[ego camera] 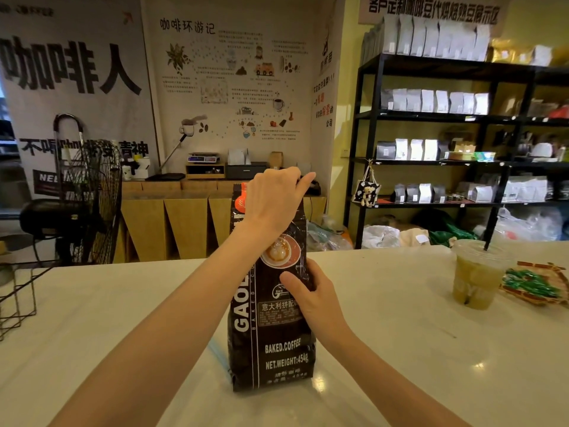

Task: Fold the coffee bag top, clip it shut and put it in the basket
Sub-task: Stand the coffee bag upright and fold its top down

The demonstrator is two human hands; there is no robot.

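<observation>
A tall dark coffee bag [271,343] with white lettering stands upright on the white table [400,349], in the middle of the head view. My left hand [274,201] reaches over and grips the bag's top, which it mostly hides. An orange patch [240,199] shows by the top left corner; I cannot tell whether it is print or a clip. My right hand [311,291] grips the bag's right side at mid height. A black wire basket [17,298] stands at the table's far left edge.
A plastic cup [477,274] of green drink with a straw stands at the right, with a green and orange wrapper [535,286] beside it. Behind the table are a fan [92,192], a wooden counter and black shelves of bags [437,124].
</observation>
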